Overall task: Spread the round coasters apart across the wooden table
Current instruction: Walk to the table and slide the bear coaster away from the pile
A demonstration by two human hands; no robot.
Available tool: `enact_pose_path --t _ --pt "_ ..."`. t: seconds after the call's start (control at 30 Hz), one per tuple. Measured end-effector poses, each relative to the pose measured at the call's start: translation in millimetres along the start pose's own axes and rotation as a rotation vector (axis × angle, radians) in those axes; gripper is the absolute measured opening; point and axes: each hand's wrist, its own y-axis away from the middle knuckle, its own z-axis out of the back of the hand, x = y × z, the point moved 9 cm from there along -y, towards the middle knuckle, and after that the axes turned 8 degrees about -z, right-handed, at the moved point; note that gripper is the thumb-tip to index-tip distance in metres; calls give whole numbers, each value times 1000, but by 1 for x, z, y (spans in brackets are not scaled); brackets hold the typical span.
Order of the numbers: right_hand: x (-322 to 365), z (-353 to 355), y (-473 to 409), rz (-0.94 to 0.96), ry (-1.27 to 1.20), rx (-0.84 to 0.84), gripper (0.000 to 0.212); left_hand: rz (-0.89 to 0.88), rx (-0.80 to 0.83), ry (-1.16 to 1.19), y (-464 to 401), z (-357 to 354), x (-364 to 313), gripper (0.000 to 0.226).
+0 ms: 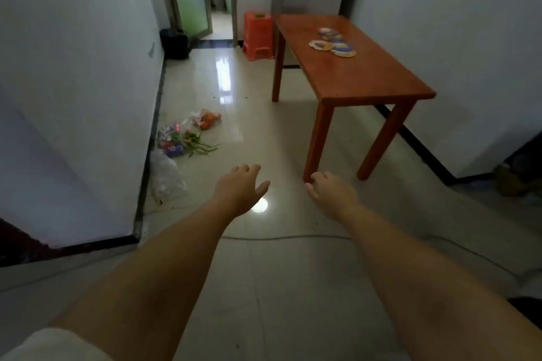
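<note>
Several round coasters (333, 43) lie bunched and overlapping on the far half of the wooden table (360, 76), which stands against the right wall. Their faces are pale with purple and yellow patterns. My left hand (239, 189) and my right hand (331, 193) are stretched out in front of me over the tiled floor, well short of the table. Both hands have spread fingers and hold nothing. The table's near legs stand just beyond my right hand.
A red plastic stool (258, 35) stands by the table's far left corner. Plastic bags with vegetables (187, 138) lie on the floor along the left wall. A black bin (175, 43) sits near a glass door. A thin cable (287, 237) crosses the floor under my arms.
</note>
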Motion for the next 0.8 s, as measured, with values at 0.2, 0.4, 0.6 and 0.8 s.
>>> enact_pose_path --t 0.2,0.4,0.6,0.8 --pt "36 5 -126 23 42 19 45 69 3 24 -101 5 61 61" --pt "89 15 -273 -16 89 21 47 32 68 -54 -231 26 143 62" --pt "123 42 -395 -87 50 33 47 -6 87 -64 -364 56 199 60" --pt "116 64 -510 -160 24 31 48 -107 102 -86 -494 55 215 60"
